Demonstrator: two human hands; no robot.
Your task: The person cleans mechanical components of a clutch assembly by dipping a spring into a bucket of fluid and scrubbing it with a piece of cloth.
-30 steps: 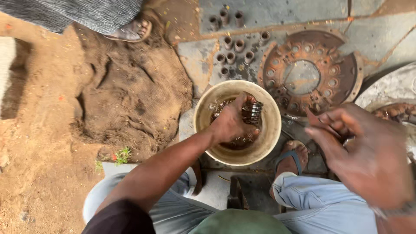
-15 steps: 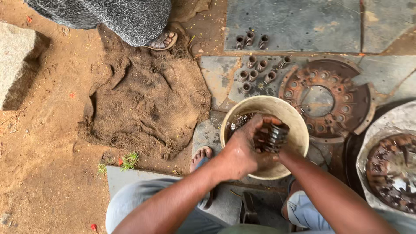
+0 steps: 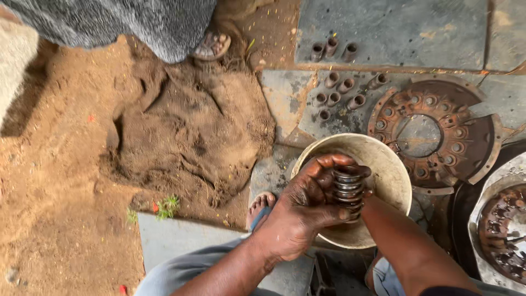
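My left hand (image 3: 298,211) is wrapped around a wet, dark coil spring (image 3: 348,189), held upright over a cream plastic bowl (image 3: 392,170) of dark liquid. My right hand is hidden behind the spring and my left hand; only its forearm (image 3: 408,246) shows, reaching in from the lower right to the spring. Whether it grips the spring I cannot tell.
Several short springs (image 3: 339,85) stand on the stone slab (image 3: 383,27) beyond the bowl. A rusty round clutch plate (image 3: 433,134) lies to the right, another part (image 3: 501,230) at the right edge. A burlap sack (image 3: 186,126) lies on sandy ground. Another person's sandalled foot (image 3: 212,45) is at top. My own foot (image 3: 262,207) is below the sack.
My left hand has lifted the spring out of the liquid and turned it upright. My right hand, free and raised a second ago, has come in to the spring.
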